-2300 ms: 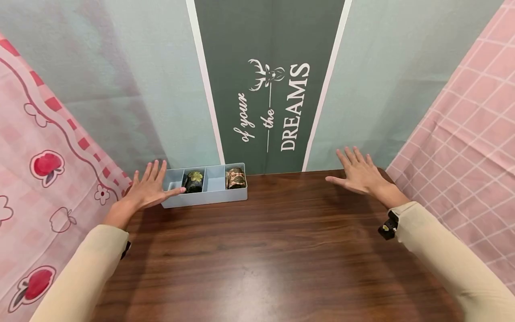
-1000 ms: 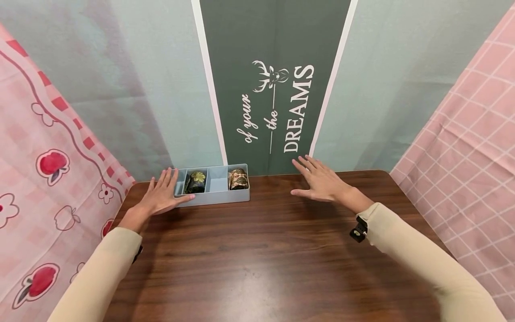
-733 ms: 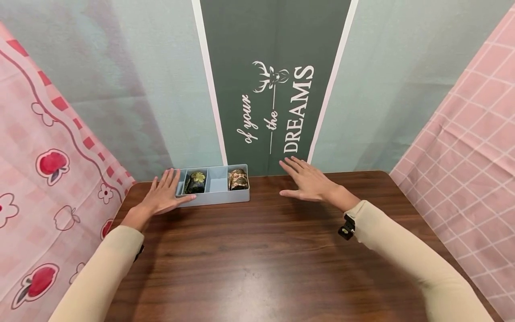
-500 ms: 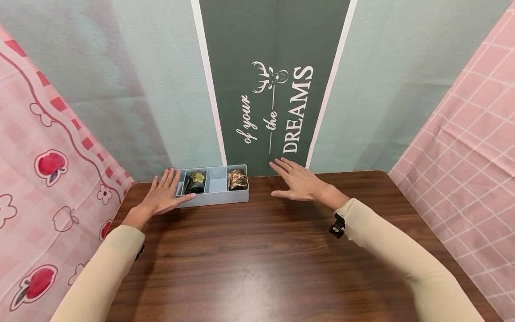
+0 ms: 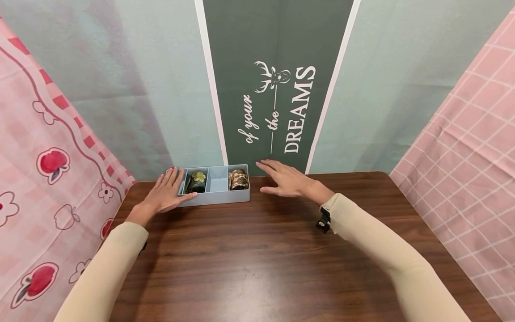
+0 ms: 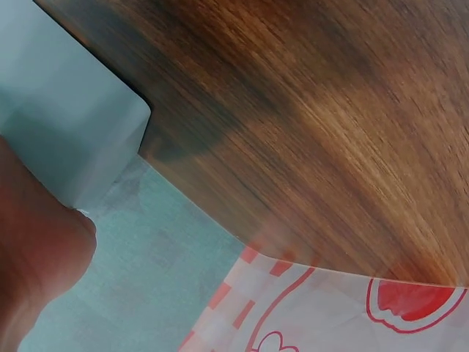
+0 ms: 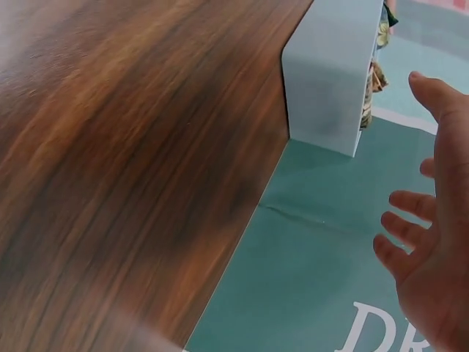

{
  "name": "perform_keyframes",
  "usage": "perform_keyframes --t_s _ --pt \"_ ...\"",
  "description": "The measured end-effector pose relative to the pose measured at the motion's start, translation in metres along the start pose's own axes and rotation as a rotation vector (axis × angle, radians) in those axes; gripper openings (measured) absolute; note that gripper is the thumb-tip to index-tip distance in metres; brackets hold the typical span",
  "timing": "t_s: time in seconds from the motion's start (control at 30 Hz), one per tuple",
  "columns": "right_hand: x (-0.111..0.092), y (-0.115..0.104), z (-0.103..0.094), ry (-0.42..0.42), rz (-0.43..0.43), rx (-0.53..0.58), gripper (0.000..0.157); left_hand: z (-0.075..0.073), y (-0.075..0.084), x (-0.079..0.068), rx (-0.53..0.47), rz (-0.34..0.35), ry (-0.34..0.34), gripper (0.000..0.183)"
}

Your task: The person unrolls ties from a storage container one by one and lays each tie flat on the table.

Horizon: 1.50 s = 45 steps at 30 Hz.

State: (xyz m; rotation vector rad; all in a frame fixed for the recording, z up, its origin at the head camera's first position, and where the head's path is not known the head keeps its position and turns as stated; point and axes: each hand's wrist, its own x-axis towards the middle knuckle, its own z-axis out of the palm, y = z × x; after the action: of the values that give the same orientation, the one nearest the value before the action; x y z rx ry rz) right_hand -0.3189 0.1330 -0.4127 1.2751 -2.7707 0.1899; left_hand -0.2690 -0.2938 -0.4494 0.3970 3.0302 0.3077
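Note:
A light blue divided box (image 5: 217, 198) stands at the table's back edge, left of the middle. One compartment holds a dark roll with a yellow-green flower (image 5: 197, 182), cloth-like in look; the right end compartment holds a tan and black patterned roll (image 5: 239, 180). Between them lies a bare compartment. My left hand (image 5: 162, 194) reaches over the box's left end with fingers straight and spread, covering part of that compartment. Just right of the box, my right hand (image 5: 286, 181) is held with fingers extended and nothing in it. The right wrist view shows the box's end wall (image 7: 322, 95) apart from the fingers.
The brown wooden table (image 5: 249, 250) stretches in front of the box. Behind it hangs a grey-green cloth with white lettering (image 5: 297, 109). Pink cloths flank the table, an apple-patterned one (image 5: 24, 112) at left and a checked one (image 5: 479, 134) at right.
My right hand has moved left from the table's far right to beside the box. My left hand has shifted slightly right over the box's left end. The rolls stay in their compartments.

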Motion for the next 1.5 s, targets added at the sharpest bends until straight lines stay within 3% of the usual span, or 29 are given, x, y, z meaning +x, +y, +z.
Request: perform_keyframes --t_s 0.43,0.73,1.23,1.5 --pt "0.033 -0.004 0.007 -0.002 -0.05 0.057 0.08 -0.004 0.004 0.0 0.029 -0.007 -0.038 0.1" --pt "0.057 -0.011 0.016 0.004 -0.093 0.206 0.078 -0.003 0.001 -0.001 0.02 -0.008 -0.041 0.1" --pt "0.082 -0.013 0.025 0.022 -0.168 0.284 0.075 -0.004 0.002 0.001 0.019 -0.006 -0.043 0.101" --pt "0.092 -0.016 0.027 -0.003 -0.162 0.325 0.072 -0.002 0.0 0.001 0.003 -0.004 -0.032 0.103"
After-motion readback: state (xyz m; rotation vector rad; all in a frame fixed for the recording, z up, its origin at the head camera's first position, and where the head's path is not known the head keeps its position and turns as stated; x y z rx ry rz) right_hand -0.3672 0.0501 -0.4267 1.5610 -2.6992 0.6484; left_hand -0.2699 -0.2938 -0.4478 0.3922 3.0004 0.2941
